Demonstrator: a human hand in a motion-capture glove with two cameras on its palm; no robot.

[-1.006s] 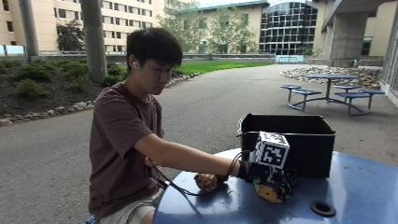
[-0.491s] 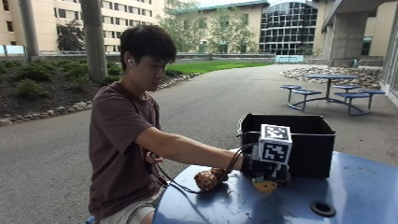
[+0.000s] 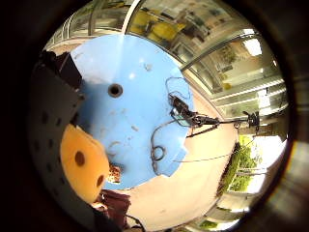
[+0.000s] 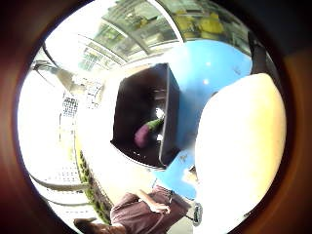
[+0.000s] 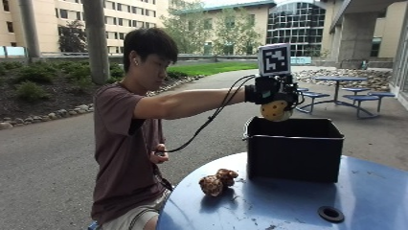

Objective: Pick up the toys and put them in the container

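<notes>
Holding a yellow disc-shaped toy (image 5: 276, 110) with dark holes, the gloved right hand (image 5: 271, 92) hangs above the black container (image 5: 294, 149); grip curled round the toy. Risk: released off-centre, the toy may strike the rim and bounce onto the blue worktop (image 5: 287, 201) or roll off its edge. Inside the container: one purple eggplant toy (image 4: 145, 134). Brown lumpy toy (image 5: 217, 181) on the worktop, just beside the container, unclear in kind. Individual fingers hidden behind the toy.
</notes>
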